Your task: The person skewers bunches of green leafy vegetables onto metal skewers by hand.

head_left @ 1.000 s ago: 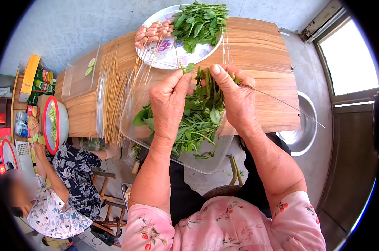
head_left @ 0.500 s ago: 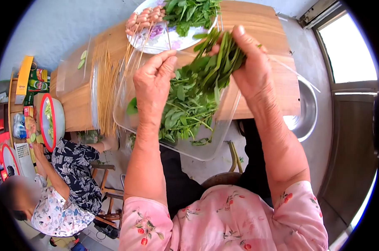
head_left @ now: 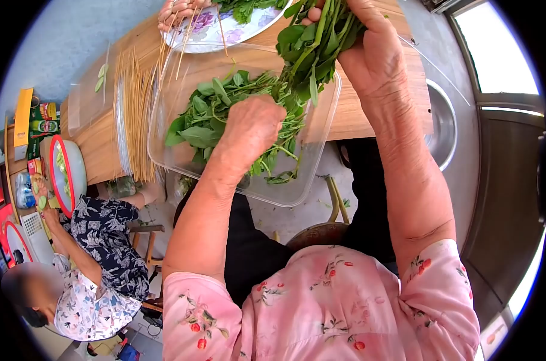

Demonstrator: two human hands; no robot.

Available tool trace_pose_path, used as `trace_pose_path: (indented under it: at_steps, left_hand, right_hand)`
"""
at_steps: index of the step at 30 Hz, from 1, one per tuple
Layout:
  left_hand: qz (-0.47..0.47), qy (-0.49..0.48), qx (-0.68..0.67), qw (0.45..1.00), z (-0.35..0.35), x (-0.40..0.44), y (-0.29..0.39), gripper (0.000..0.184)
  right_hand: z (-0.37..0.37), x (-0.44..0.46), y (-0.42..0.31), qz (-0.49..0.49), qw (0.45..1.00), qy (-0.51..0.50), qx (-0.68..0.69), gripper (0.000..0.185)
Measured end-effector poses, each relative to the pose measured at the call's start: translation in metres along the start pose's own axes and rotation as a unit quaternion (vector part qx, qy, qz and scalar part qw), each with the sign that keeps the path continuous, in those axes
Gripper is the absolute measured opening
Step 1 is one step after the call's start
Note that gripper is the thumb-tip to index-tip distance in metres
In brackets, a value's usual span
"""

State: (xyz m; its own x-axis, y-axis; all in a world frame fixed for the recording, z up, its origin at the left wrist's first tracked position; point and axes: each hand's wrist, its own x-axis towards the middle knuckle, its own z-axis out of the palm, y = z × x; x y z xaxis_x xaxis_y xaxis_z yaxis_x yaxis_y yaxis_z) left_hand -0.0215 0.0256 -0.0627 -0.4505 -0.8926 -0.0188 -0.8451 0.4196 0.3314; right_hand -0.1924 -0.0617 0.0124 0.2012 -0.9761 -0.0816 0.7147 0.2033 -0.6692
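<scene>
My right hand (head_left: 375,51) is wrapped round a bunch of leafy green stems (head_left: 318,45), raised over the right side of a clear plastic tub (head_left: 318,150). From that hand a thin metal skewer (head_left: 437,70) sticks out to the right. Loose greens (head_left: 204,117) lie in the tub. My left hand (head_left: 253,126) is down among them, its fingers curled closed; what they pinch, if anything, is hidden. Beyond the tub, a flowered plate (head_left: 249,24) bears more greens (head_left: 244,8) and skewered sausages (head_left: 179,11).
Wooden skewers (head_left: 142,114) and metal skewers (head_left: 122,120) lie left of the tub. A clear container (head_left: 83,105) holds green slices. A seated person (head_left: 98,295) is at the lower left, by a red-rimmed bowl (head_left: 74,174). A metal basin (head_left: 444,123) stands right of the table.
My left hand has come down into the greens in the tub. My right hand has moved up and to the right with the bunch. The view has shifted, so the plate sits higher.
</scene>
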Motion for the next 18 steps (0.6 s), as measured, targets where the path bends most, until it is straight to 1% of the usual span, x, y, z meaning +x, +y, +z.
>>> trace_pose_path:
  at_steps: [1, 3, 4, 6, 10, 13, 15, 16, 18]
  left_hand:
    - [0.001, 0.001, 0.0, 1.0, 0.007, 0.001, -0.001, 0.007]
    - [0.018, -0.009, 0.088, 0.996, 0.019, 0.003, -0.002, 0.005]
    - [0.019, -0.008, 0.088, 0.996, 0.023, 0.004, -0.001, 0.005]
    - [0.021, 0.03, 0.115, 0.993, 0.031, 0.006, 0.0, 0.004]
    - [0.046, 0.062, 0.138, 0.988, 0.033, 0.009, 0.003, 0.006]
    - [0.057, 0.063, 0.113, 0.99, 0.031, 0.009, 0.006, 0.005]
    - [-0.011, 0.008, 0.096, 0.995, 0.022, 0.011, 0.006, 0.008]
    - [-0.009, 0.01, 0.098, 0.995, 0.015, 0.011, 0.004, 0.008]
    - [-0.098, 0.101, -0.057, 0.988, -0.004, 0.009, -0.005, 0.005]
  right_hand:
    - [0.0, 0.0, 0.0, 0.003, 1.0, 0.003, -0.004, 0.032]
    - [0.0, -0.001, 0.001, 0.004, 1.0, 0.004, -0.007, 0.032]
    - [0.0, -0.001, 0.001, 0.006, 1.0, 0.004, -0.009, 0.032]
    - [0.001, -0.002, 0.0, 0.007, 1.0, 0.005, -0.004, 0.032]
    - [0.004, -0.004, -0.001, 0.008, 1.0, 0.022, -0.004, 0.032]
    - [0.0, -0.003, -0.001, 0.006, 1.0, 0.026, 0.001, 0.031]
    - [-0.001, -0.003, -0.002, 0.008, 1.0, 0.017, 0.006, 0.032]
    - [-0.001, -0.003, -0.004, 0.008, 1.0, 0.009, 0.011, 0.032]
    - [-0.009, -0.003, -0.002, 0.004, 1.0, 0.012, 0.001, 0.034]
